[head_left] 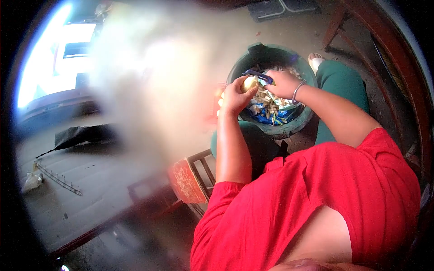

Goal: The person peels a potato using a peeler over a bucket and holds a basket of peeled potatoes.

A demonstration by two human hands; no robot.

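pale vegetable [249,84] over the green tub [276,130]
our left hand [235,96] pinches it; our right hand [283,84] clasps a peeler [259,76]

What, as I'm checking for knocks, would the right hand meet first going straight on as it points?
Likely the pale item in the left hand; the dark tool in the right hand reaches its edge in view, but depth is unclear.

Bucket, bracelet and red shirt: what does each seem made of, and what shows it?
Bucket: probably plastic, dull green, judging by its thick, moulded-looking rim.
Bracelet: likely metal, polished, from its silvery shine.
Red shirt: cloth, matt, with soft folds; weave unclear.
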